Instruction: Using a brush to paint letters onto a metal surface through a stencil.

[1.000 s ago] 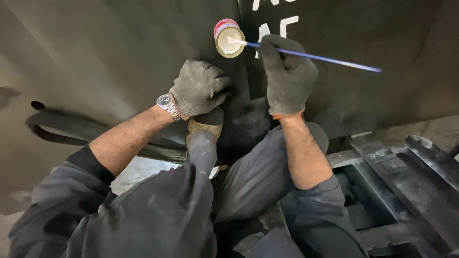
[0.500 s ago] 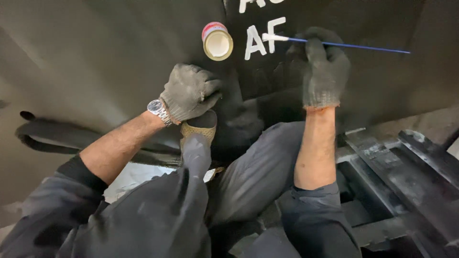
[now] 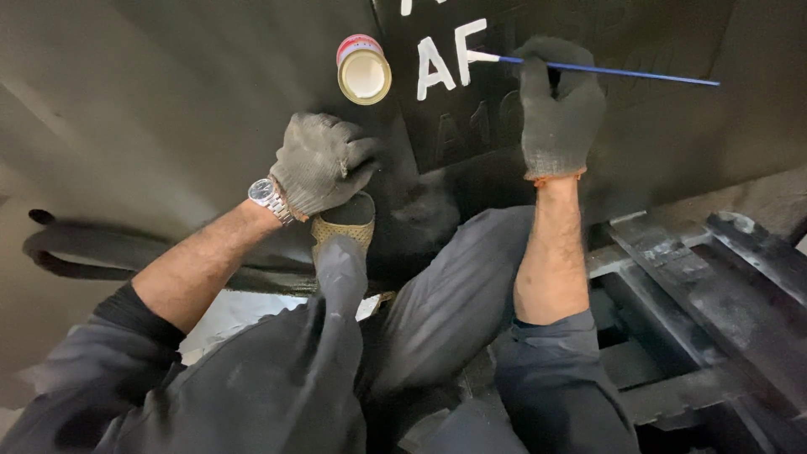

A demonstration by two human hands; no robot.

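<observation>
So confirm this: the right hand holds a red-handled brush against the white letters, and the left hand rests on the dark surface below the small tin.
Not quite: in the head view the brush in the right hand has a blue handle, not red. The left hand does rest on the dark surface below the small tin.

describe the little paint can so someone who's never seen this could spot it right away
Start at the big dark metal panel filling the upper view, then find the white painted letters near the top. Just to their left sits the small paint can, above the left hand: the only round thing there, its open mouth pale cream.
</observation>
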